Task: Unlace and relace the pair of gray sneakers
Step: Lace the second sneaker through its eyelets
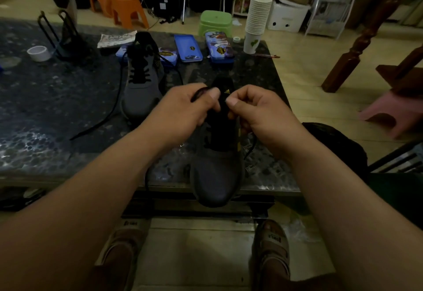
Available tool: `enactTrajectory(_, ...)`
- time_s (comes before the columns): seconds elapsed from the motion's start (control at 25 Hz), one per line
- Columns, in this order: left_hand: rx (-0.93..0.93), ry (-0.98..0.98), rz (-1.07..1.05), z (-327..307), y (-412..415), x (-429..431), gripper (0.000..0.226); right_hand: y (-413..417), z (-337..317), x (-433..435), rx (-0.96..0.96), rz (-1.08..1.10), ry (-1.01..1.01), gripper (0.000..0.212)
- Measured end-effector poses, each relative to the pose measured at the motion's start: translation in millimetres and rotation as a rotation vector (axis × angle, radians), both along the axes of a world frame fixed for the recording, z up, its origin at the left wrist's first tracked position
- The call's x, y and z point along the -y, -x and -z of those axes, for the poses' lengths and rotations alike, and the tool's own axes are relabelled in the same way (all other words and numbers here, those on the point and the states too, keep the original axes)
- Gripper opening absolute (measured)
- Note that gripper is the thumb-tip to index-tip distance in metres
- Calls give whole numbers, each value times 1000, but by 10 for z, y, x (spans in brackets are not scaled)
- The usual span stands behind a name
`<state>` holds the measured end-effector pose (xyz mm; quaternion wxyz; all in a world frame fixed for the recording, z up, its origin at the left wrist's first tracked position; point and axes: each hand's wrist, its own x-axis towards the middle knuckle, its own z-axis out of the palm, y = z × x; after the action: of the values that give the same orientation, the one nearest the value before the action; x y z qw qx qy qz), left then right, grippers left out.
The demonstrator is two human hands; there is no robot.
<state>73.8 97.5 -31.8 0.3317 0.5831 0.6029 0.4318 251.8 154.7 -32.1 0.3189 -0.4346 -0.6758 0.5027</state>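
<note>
At frame centre the near gray sneaker [217,176], a yellow three-stripe logo [226,91] on its tongue, overhangs the table [45,107] edge, left hand [183,110] and right hand [258,116] each pinching its black lace [200,91], eyelets hidden, the sandals' [272,242] lettering too blurred to read.

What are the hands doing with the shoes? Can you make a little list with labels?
near sneaker: on the table, toe poking over the edge toward the person
left hand: pinches the black lace above the tongue
right hand: fingers curled at the tongue top, seems to pinch the same lace
far sneaker: farther back on the left, lower eyelets laced
loose lace: trails from the far sneaker across the table
paper cups: stacked at the far right corner
</note>
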Motion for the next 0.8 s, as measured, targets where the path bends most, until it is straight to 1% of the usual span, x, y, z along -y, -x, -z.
enactTrajectory(0.12,183,62,-253,23,208,-6,34,-75,5,-22,58,66,8,13)
enactTrajectory(0.16,179,71,-333,47,255,12,29,-97,14,-22,96,101,-4,14)
enactTrajectory(0.2,63,52,-395,92,293,33,20,-110,22,-7,143,129,-23,15)
enactTrajectory(0.24,-171,5,-417,108,291,83,23,-103,37,18,190,139,-50,15)
enactTrajectory(0.28,-398,-76,-365,111,245,133,40,-74,36,67,220,130,-74,14)
enactTrajectory(0.32,-487,-150,-256,120,159,156,54,-28,35,130,224,107,-91,13)
enactTrajectory(0.36,-443,-159,-141,101,36,185,59,31,25,205,209,75,-101,12)
enactTrajectory(0.4,-326,-122,-42,78,-91,219,57,82,19,271,183,46,-108,11)
enactTrajectory(0.44,-235,-70,15,75,-193,236,49,118,5,323,153,30,-106,11)
enactTrajectory(0.48,-195,-25,24,84,-247,227,39,133,-9,349,122,26,-93,12)
enactTrajectory(0.52,-210,-3,3,72,-244,218,30,123,-37,353,96,28,-69,12)
enactTrajectory(0.56,-247,-16,-31,51,-195,211,27,88,-74,341,87,28,-46,10)
enactTrajectory(0.68,-336,-34,-129,-22,38,195,30,-53,-164,252,90,59,-1,9)
enactTrajectory(0.8,-407,6,-113,75,98,235,26,-85,-86,225,45,71,56,13)
